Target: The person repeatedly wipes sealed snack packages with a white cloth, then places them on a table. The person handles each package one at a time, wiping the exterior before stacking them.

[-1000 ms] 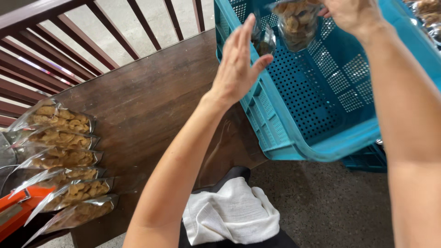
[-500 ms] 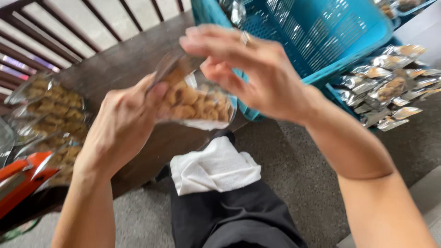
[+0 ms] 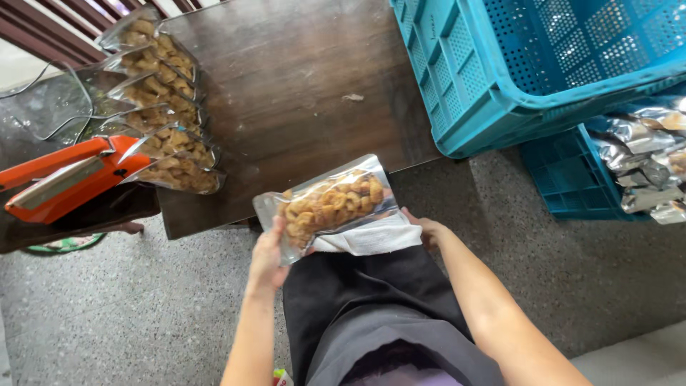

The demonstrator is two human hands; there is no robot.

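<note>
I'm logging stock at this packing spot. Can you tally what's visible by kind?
Clear snack bags in a row on the dark wooden table: 6
Clear snack bag held in both hands: 1
Teal plastic crates: 2
Orange heat sealer: 1
White cloth on the lap: 1
Total: 11, leaving out the silvery bags in the lower crate, too overlapped to count.

Soft even daylight, sharp focus, faint glare on the clear bags (image 3: pixel 161 107).
</note>
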